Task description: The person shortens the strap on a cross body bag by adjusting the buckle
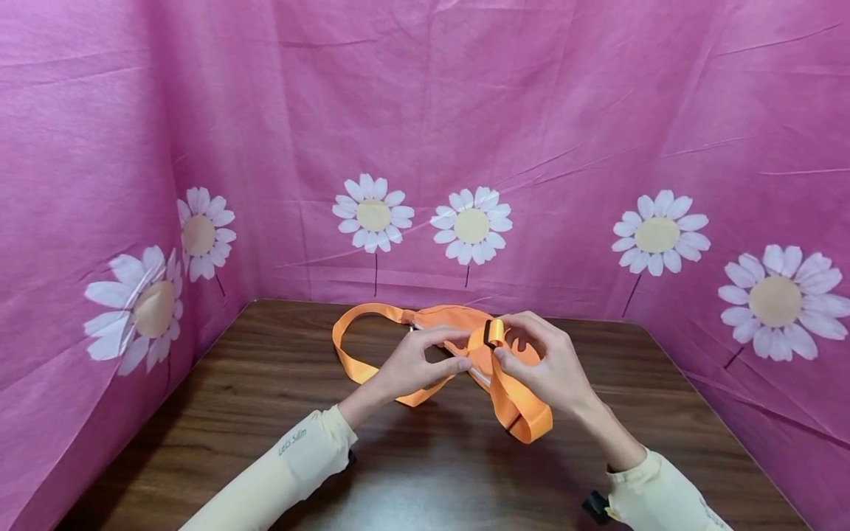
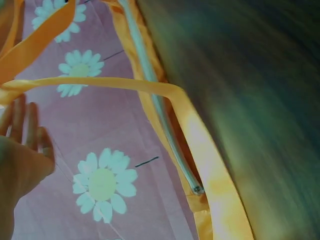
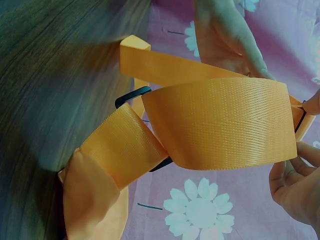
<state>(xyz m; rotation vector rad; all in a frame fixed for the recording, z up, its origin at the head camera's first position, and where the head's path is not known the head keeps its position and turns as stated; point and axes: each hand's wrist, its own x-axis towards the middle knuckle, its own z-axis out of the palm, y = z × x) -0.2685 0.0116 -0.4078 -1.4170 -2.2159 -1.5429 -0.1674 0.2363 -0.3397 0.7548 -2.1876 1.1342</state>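
Note:
An orange waist bag (image 1: 458, 317) with a pale zipper (image 2: 145, 60) lies at the back of the table, its orange strap (image 3: 220, 125) looped up in front. My right hand (image 1: 547, 361) pinches the folded strap close to a black slider buckle (image 1: 490, 333), thumb below and fingers above. From the other side, my left hand (image 1: 415, 361) holds the strap between thumb and fingers, beside the buckle. In the left wrist view, that hand's fingers (image 2: 32, 125) reach up to the strap. Another black buckle (image 3: 132, 95) sits lower on the strap loop.
The dark wood table (image 1: 265, 442) is enclosed by a pink curtain (image 1: 531, 110) printed with daisies, at the back and both sides. One strap loop (image 1: 341, 343) spreads over the table to the left of the bag.

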